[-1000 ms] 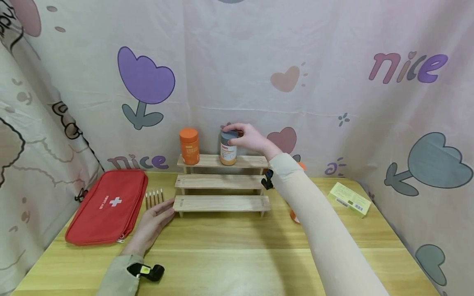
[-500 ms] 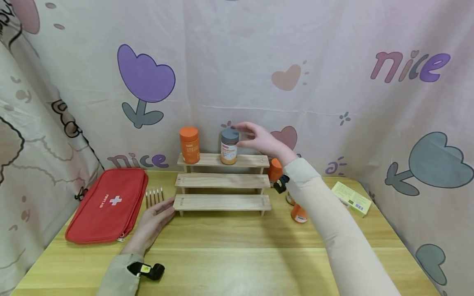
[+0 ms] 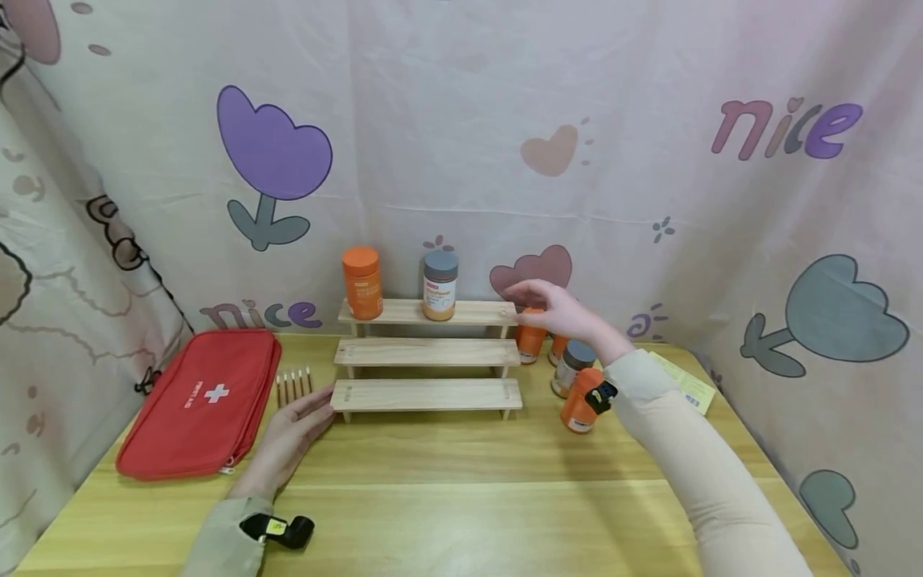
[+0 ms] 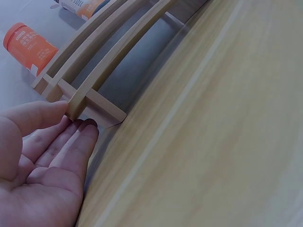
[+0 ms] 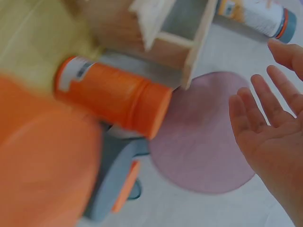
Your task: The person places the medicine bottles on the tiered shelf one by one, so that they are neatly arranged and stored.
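A three-step wooden display shelf (image 3: 427, 394) stands on the table. My left hand (image 3: 287, 441) is at the left end of its lowest step. In the left wrist view, thumb and fingers pinch that board end (image 4: 78, 105). On the top step stand an orange bottle (image 3: 362, 282) at left and a grey-lidded bottle (image 3: 440, 287) near the middle, both upright. My right hand (image 3: 558, 312), holding nothing, hovers right of the top step above an orange bottle (image 3: 530, 343) on the table. Its fingers are spread and relaxed in the right wrist view.
Right of the shelf stand another grey-lidded bottle (image 3: 571, 369) and a nearer orange bottle (image 3: 579, 409), with one more orange bottle partly hidden. A pale green box (image 3: 691, 386) lies behind the right sleeve. At left are a red first-aid pouch (image 3: 205, 405) and cotton swabs (image 3: 294, 385).
My right hand has let go of the grey-lidded bottle on the top step and moved right and down toward the bottles on the table. The left hand stays at the shelf.
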A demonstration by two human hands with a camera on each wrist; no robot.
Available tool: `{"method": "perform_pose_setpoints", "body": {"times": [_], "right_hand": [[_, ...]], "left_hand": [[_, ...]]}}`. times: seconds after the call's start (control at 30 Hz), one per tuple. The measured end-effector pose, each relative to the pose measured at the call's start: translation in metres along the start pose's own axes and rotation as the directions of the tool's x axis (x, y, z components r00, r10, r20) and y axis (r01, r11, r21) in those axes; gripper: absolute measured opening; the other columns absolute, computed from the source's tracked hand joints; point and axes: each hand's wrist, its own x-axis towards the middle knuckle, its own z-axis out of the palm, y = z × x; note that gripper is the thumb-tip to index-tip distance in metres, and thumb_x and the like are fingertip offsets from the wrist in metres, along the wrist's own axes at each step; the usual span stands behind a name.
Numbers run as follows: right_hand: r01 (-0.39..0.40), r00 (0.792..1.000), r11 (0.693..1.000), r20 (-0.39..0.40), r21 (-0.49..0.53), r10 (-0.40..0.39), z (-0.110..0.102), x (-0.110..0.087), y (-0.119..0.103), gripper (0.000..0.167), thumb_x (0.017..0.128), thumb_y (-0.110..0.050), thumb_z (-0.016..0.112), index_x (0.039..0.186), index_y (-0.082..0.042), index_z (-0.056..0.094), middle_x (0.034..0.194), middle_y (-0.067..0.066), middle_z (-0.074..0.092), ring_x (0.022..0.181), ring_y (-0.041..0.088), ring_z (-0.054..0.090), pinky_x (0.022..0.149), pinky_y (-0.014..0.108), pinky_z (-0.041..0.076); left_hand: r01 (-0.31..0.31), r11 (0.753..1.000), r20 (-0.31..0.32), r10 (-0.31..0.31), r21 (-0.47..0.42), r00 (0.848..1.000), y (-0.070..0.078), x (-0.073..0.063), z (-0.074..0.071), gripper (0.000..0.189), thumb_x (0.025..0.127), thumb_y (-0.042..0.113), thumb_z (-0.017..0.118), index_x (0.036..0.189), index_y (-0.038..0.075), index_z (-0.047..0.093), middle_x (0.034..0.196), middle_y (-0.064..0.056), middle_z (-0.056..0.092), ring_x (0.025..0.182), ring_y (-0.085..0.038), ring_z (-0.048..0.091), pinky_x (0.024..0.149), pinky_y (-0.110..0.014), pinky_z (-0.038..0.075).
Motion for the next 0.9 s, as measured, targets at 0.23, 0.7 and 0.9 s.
{"method": "perform_pose_setpoints", "body": {"times": [0.23,0.7,0.9], "right_hand": [[-0.054,0.998,0.998,-0.014,0.018,0.055,-0.003,-0.032,0.019,0.042,0.090,-0.009,0.066,0.129,0.001,0.055,0.129,0.021,0.052,0.118,0.040,0.046,0.099,0.057,0.040],[-0.087,0.996,0.988,-0.030,-0.129,0.084,-0.011,-0.099,0.037,0.035,0.087,-0.011,0.071,0.120,-0.002,0.062,0.117,0.013,0.061,0.108,0.032,0.055,0.093,0.052,0.049],[-0.121,0.992,0.982,0.011,-0.143,0.124,-0.017,-0.119,0.042,0.040,0.087,-0.019,0.072,0.120,0.001,0.062,0.117,0.013,0.062,0.106,0.032,0.056,0.091,0.052,0.049]], "left_hand": [[-0.005,1.000,0.007,0.005,-0.016,1.000,-0.002,0.000,-0.001,0.061,0.097,0.011,0.057,0.146,-0.009,0.026,0.128,0.009,0.052,0.112,0.001,0.054,0.097,-0.020,0.045],[0.006,1.000,0.013,-0.006,-0.004,1.000,0.000,0.002,-0.001,0.061,0.097,0.013,0.057,0.146,-0.008,0.028,0.147,-0.012,0.037,0.113,0.002,0.052,0.098,-0.020,0.044],[-0.002,1.000,0.020,0.002,-0.003,1.000,0.000,0.002,-0.001,0.061,0.097,0.013,0.057,0.146,-0.009,0.027,0.147,-0.011,0.038,0.113,0.002,0.052,0.098,-0.019,0.044]]}}
